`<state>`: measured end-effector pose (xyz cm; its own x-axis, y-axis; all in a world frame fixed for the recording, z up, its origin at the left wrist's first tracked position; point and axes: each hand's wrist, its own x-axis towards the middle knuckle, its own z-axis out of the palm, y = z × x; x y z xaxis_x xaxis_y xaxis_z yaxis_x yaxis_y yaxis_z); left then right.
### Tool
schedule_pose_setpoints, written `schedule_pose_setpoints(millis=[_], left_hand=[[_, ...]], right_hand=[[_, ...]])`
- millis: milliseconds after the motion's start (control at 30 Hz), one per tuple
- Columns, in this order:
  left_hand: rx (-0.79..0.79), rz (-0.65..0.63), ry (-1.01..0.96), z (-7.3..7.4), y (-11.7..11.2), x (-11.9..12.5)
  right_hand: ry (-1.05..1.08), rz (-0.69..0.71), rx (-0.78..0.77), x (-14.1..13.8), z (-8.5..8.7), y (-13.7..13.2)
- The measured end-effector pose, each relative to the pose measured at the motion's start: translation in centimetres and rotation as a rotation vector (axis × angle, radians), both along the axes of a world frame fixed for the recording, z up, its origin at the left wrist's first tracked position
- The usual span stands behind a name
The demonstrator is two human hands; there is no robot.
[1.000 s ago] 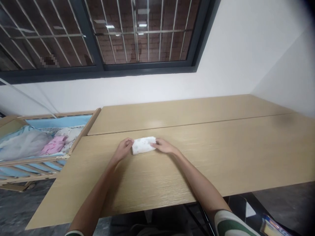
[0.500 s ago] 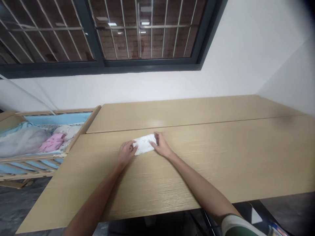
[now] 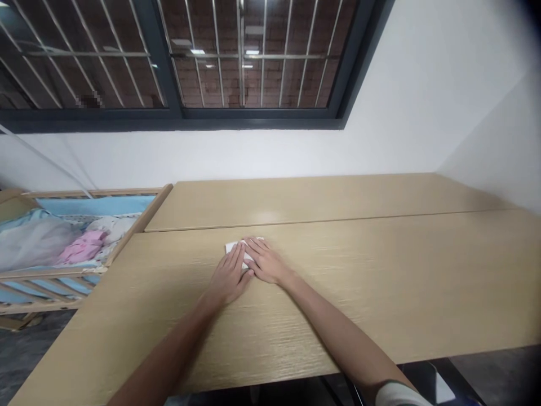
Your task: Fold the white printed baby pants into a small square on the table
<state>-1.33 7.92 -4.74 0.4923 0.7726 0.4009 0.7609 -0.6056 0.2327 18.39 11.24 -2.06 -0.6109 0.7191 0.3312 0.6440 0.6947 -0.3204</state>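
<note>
A small folded white cloth (image 3: 230, 246) lies on the wooden tabletop (image 3: 380, 276), mostly covered by my two hands. Its left corner and a strip between the hands show; the faint print seen on it earlier is hidden. My left hand (image 3: 230, 277) rests flat over its left part, fingers stretched out and pointing away from me. Over the right part lies my right hand (image 3: 262, 260), also flat with fingers extended. The fingertips of both hands nearly meet above the cloth.
Left of the table stands a wooden crib (image 3: 158, 206) with blue lining, bedding and a pink cloth (image 3: 83, 248). A seam runs along the table's back part. Behind are a white wall (image 3: 253, 152) and a dark-framed, barred window (image 3: 262, 119). Dark objects sit below the front edge.
Both hands have gone from gripping the cloth's two ends to lying flat on top of it, closer together. Less of the cloth shows. The camera view has tilted slightly.
</note>
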Motion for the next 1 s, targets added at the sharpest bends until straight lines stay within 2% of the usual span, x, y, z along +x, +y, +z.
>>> schedule_pose_setpoints(millis=[100, 233, 400, 467, 667, 767, 800, 867, 1000], left_hand=[[0.037, 0.072, 0.037, -0.9, 0.0, -0.8], [0.034, 0.104, 0.048, -0.8, -0.1, -1.2], [0.021, 0.146, -0.016, -0.2, 0.4, -1.3], [0.009, 0.158, -0.066, 0.1, 0.6, -1.2], [-0.042, 0.102, -0.2, 1.5, 0.7, -1.0], [-0.065, 0.103, -0.262, 2.7, 0.0, -1.4], [-0.064, 0.114, -0.272, 3.1, -0.4, -1.5], [-0.094, 0.153, -0.344, 3.9, -1.1, -1.6], [-0.345, 0.225, -0.743, 4.7, -2.0, -0.9]], right_hand=[[0.021, -0.04, -0.074, 1.8, 0.1, 0.0], [0.029, -0.099, -0.136, 3.7, 0.4, 0.0], [0.089, 0.038, -0.037, 3.9, 0.3, 0.3], [0.107, 0.043, -0.027, 3.6, 0.2, 0.4], [0.234, -0.101, 0.067, 2.6, 0.6, 0.0], [0.422, -0.22, 0.079, 2.0, 1.3, -0.7], [0.518, -0.232, 0.046, 1.7, 1.6, -1.1], [0.705, -0.181, -0.118, 1.3, 2.2, -1.7], [0.883, 0.007, -0.534, 0.5, 3.2, -2.2]])
